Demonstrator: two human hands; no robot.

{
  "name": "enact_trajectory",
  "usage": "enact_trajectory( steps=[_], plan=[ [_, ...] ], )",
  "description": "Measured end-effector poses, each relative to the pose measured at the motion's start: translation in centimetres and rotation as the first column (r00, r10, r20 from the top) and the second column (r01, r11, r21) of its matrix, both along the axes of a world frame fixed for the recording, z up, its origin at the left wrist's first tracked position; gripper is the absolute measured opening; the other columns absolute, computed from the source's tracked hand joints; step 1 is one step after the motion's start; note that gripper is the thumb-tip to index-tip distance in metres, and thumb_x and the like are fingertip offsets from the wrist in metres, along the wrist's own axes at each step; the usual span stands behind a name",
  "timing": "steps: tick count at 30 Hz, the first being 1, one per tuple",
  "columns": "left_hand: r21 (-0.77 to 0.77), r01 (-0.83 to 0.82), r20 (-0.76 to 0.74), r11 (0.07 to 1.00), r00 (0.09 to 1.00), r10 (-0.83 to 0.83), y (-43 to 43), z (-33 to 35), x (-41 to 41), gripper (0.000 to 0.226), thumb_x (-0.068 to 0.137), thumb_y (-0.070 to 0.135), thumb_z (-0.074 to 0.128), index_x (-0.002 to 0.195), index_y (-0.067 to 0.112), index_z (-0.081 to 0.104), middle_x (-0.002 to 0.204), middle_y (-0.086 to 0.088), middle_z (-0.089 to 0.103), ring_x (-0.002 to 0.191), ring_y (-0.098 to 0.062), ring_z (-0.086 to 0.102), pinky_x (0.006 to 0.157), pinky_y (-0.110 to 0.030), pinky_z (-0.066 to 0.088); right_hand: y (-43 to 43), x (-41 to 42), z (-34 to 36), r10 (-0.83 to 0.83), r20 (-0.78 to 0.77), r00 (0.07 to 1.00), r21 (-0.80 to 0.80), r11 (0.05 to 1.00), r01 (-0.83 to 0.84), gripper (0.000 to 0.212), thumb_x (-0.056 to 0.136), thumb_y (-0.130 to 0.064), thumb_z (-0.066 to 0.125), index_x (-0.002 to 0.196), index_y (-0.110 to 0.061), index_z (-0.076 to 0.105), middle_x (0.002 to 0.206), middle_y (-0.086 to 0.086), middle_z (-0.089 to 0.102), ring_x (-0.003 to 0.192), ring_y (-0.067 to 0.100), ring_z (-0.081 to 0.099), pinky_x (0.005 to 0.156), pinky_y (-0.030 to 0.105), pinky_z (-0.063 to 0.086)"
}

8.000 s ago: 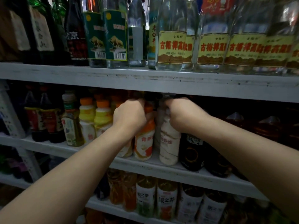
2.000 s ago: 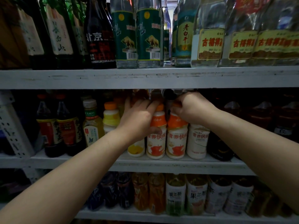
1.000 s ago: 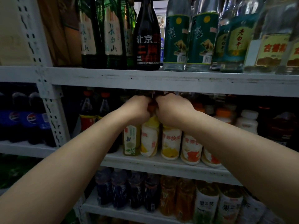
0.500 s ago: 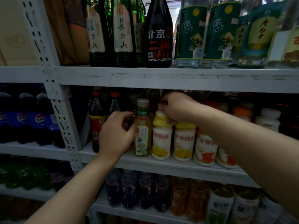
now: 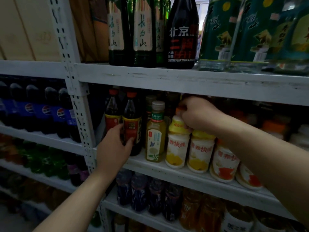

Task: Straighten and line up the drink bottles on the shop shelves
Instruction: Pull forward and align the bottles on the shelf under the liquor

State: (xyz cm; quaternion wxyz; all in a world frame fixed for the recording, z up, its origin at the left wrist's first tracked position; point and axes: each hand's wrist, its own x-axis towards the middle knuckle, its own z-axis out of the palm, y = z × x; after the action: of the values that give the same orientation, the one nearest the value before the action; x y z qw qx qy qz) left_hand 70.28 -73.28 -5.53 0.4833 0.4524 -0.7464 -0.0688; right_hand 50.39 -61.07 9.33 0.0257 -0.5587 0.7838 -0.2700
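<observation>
On the middle shelf (image 5: 187, 176) my left hand (image 5: 113, 148) wraps around the lower body of a dark bottle with a red label and red cap (image 5: 132, 124). A second dark bottle (image 5: 112, 113) stands just left of it. My right hand (image 5: 199, 114) closes over the neck and cap of a yellow-topped white milk drink bottle (image 5: 177, 144). Between the two hands a green tea bottle (image 5: 155, 136) stands upright. More white milk drink bottles (image 5: 201, 153) run in a row to the right; the orange-printed ones (image 5: 225, 161) lean slightly.
A perforated white upright post (image 5: 80, 114) divides the shelving. Blue-labelled cola bottles (image 5: 45, 113) fill the left bay. Tall green and black glass bottles (image 5: 182, 34) stand on the shelf above. Dark and amber drink bottles (image 5: 150, 195) line the shelf below.
My left hand has slid left from beside the green tea bottle onto the dark red-labelled bottle. My right hand stays on the yellow-topped bottle's neck. The view has moved closer and slightly left.
</observation>
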Motion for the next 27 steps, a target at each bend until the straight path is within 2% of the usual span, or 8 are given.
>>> enact_trajectory(
  steps=[6,9,11,14,17,22,25,27],
  plan=[
    [-0.059,-0.049,-0.071,0.997,0.996,0.045,-0.1,-1.6,1.3,0.045,0.081,0.022,0.071,0.123,0.014,0.056,0.114,-0.005,0.055,0.106,-0.019,0.053,0.078,-0.027,0.04,-0.2,0.3,-0.3,-0.038,0.04,0.998,-0.022,0.999,0.039,0.025,0.093,-0.031,0.054,0.116,-0.024,0.06,0.072,0.001,0.066,0.057,0.014,0.062,0.046,0.023,0.047],
    [-0.018,0.008,-0.202,1.0,0.979,-0.011,-1.9,-0.8,2.3,0.051,0.083,0.024,0.068,0.128,0.016,0.046,0.119,-0.001,0.045,0.111,-0.016,0.047,0.088,-0.029,0.041,0.2,1.1,-0.1,-0.103,-0.177,0.979,-0.048,0.994,0.096,0.02,0.089,-0.035,0.057,0.103,-0.022,0.062,0.079,-0.002,0.06,0.063,0.012,0.053,0.05,0.024,0.041],
    [0.04,0.126,-0.281,0.991,0.953,-0.11,-3.4,-0.4,2.9,0.054,0.083,0.026,0.068,0.129,0.02,0.042,0.12,0.004,0.045,0.111,-0.014,0.049,0.092,-0.034,0.045,1.0,2.5,-0.9,-0.202,-0.352,0.914,-0.223,0.966,0.128,0.019,0.088,-0.038,0.053,0.096,-0.022,0.059,0.088,-0.001,0.057,0.069,0.018,0.05,0.056,0.028,0.042],
    [0.1,0.285,-0.311,0.953,0.919,-0.242,-5.1,-0.2,3.5,0.068,0.077,0.037,0.075,0.132,0.03,0.036,0.123,0.012,0.048,0.108,-0.006,0.051,0.087,-0.024,0.045,1.2,7.2,-3.3,-0.146,-0.43,0.891,-0.401,0.915,-0.044,0.03,0.088,-0.036,0.049,0.111,-0.02,0.062,0.106,0.001,0.061,0.086,0.023,0.06,0.069,0.036,0.054],
    [0.135,0.4,-0.312,0.907,0.886,-0.344,-6.5,0.0,3.9,0.076,0.07,0.043,0.08,0.131,0.039,0.035,0.111,0.024,0.048,0.097,0.007,0.05,0.077,-0.009,0.036,-2.5,10.9,-4.3,0.014,-0.243,0.97,-0.337,0.936,-0.098,0.046,0.088,-0.033,0.055,0.131,-0.015,0.052,0.125,0.004,0.058,0.115,0.021,0.053,0.092,0.026,0.042],
    [0.117,0.509,-0.238,0.853,0.848,-0.473,-8.5,-0.2,5.1,0.052,0.081,0.03,0.073,0.116,0.046,0.037,0.093,0.04,0.046,0.085,0.032,0.045,0.067,0.005,0.037,-9.4,13.1,-4.1,0.047,0.3,0.953,-0.336,0.94,0.059,0.021,0.09,-0.027,0.055,0.11,-0.029,0.049,0.106,-0.001,0.062,0.091,0.018,0.064,0.071,0.033,0.053],
    [0.227,0.666,-0.265,0.711,0.744,-0.613,-9.9,-0.1,5.9,0.044,0.09,0.026,0.063,0.127,0.039,0.043,0.109,0.032,0.054,0.098,0.021,0.052,0.085,-0.011,0.044,-11.3,12.9,-4.4,-0.011,0.359,0.933,-0.346,0.927,0.144,0.018,0.09,-0.028,0.057,0.107,-0.029,0.054,0.1,-0.003,0.064,0.083,0.022,0.065,0.056,0.026,0.046],
    [0.28,0.733,-0.295,0.62,0.68,-0.671,-10.5,0.1,6.3,0.046,0.092,0.026,0.06,0.133,0.038,0.042,0.118,0.027,0.057,0.106,0.011,0.054,0.092,-0.021,0.045,-11.6,12.6,-4.2,-0.067,0.307,0.949,-0.355,0.917,0.18,0.026,0.086,-0.031,0.064,0.111,-0.025,0.06,0.1,-0.006,0.064,0.08,0.016,0.061,0.058,0.025,0.045]
  ],
)
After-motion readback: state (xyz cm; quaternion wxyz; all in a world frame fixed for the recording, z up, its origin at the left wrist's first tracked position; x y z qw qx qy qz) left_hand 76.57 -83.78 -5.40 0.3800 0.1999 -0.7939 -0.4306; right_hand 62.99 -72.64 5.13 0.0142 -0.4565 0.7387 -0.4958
